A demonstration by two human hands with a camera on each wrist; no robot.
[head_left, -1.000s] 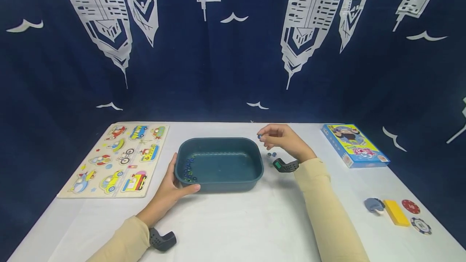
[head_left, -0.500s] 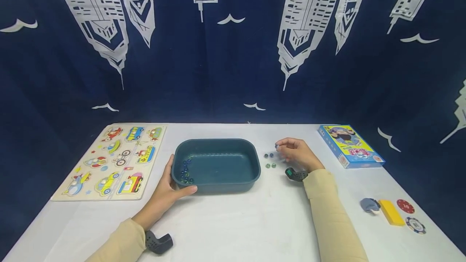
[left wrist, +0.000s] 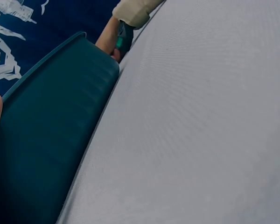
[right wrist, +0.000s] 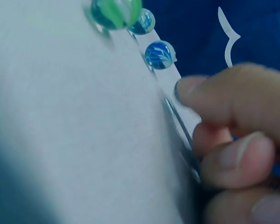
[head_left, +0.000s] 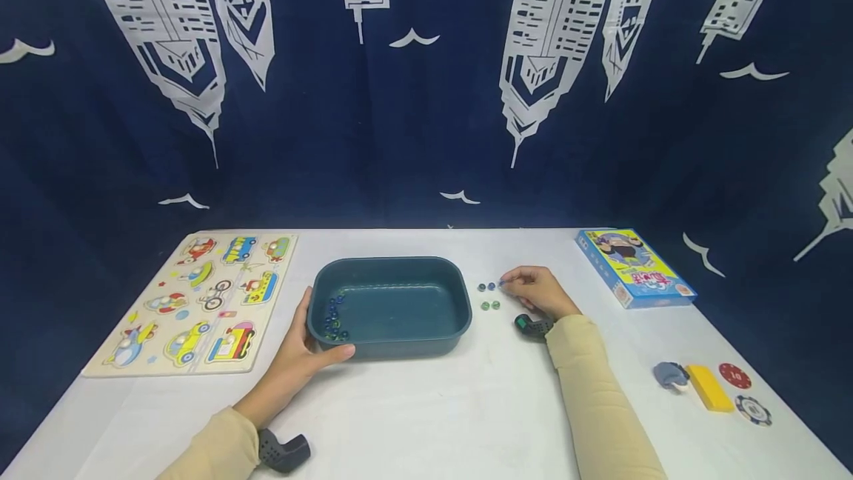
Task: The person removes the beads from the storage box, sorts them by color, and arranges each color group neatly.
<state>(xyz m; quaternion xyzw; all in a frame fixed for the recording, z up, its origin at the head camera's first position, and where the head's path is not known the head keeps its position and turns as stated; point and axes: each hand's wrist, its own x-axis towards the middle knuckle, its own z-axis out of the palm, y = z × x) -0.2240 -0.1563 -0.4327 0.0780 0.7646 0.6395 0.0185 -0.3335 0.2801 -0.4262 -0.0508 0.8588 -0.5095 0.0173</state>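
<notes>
A dark teal plastic tub (head_left: 393,347) stands in the middle of the white table, with several blue and green marbles (head_left: 333,317) gathered along its left end. My left hand (head_left: 303,354) holds its near left corner, thumb along the front wall. To the right of the tub, my right hand (head_left: 536,291) pinches a blue marble (head_left: 501,284) between thumb and forefinger, low at the tabletop. That marble lines up with two blue marbles (right wrist: 159,55). Two green marbles (head_left: 490,305) sit nearer me. In the right wrist view, the fingers largely hide the pinched marble.
A wooden vehicle puzzle board (head_left: 200,310) lies at left. A blue and yellow box (head_left: 636,269) sits at back right. Near the right edge are a grey-blue object (head_left: 669,375), a yellow block (head_left: 709,389), a red chip (head_left: 735,375) and a patterned chip (head_left: 753,410).
My right hand has moved away from the tub's right rim and down to the table, bringing its blue marble beside the other blue ones. The left hand keeps its hold on the tub.
</notes>
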